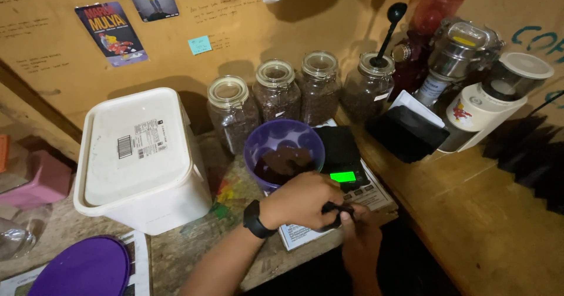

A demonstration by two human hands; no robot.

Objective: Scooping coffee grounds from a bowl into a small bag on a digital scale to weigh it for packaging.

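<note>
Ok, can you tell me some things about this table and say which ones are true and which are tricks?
1. The purple bowl has something dark brown in it. True.
2. Both hands are holding one small dark thing together. True: the left hand and right hand meet on the small dark object in front of the scale.
3. The big white tub has its lid off. False: the lid is on it.
4. There is only one glass jar by the wall. False: four glass jars stand in a row.
5. The scale's little screen glows green. True.
</note>
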